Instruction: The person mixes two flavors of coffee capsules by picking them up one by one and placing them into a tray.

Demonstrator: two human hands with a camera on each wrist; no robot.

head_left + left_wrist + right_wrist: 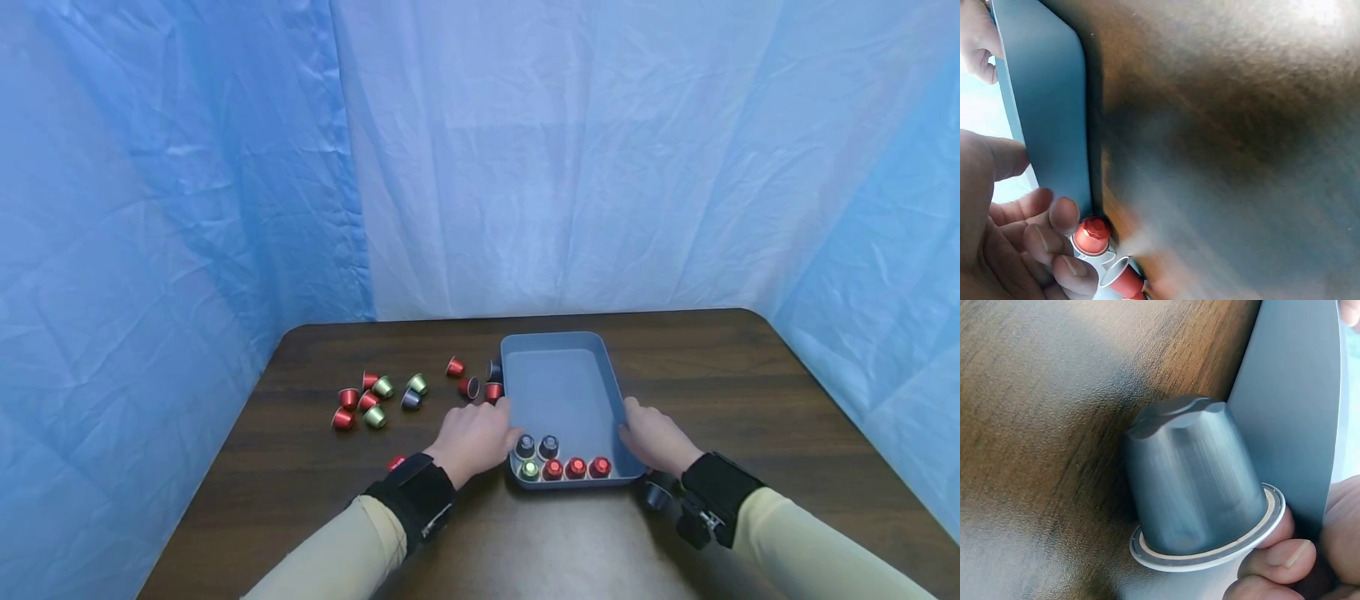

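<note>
A blue-grey rectangular tray lies on the table between the two hands. My left hand grips its left rim, thumb at the edge and fingers bent outside the wall. The right rim is held by my right hand; its fingers are partly hidden in the head view. Along the tray's near end stand red coffee capsules, a green capsule and two dark capsules. Outside the tray, a dark blue-grey capsule sits against the right hand's fingertips, its rim close to them.
Loose red capsules, green capsules and a dark capsule lie left of the tray. A red capsule and a dark capsule are close by its left wall. Another red capsule shows beside the left wrist. Blue sheets hang around the table.
</note>
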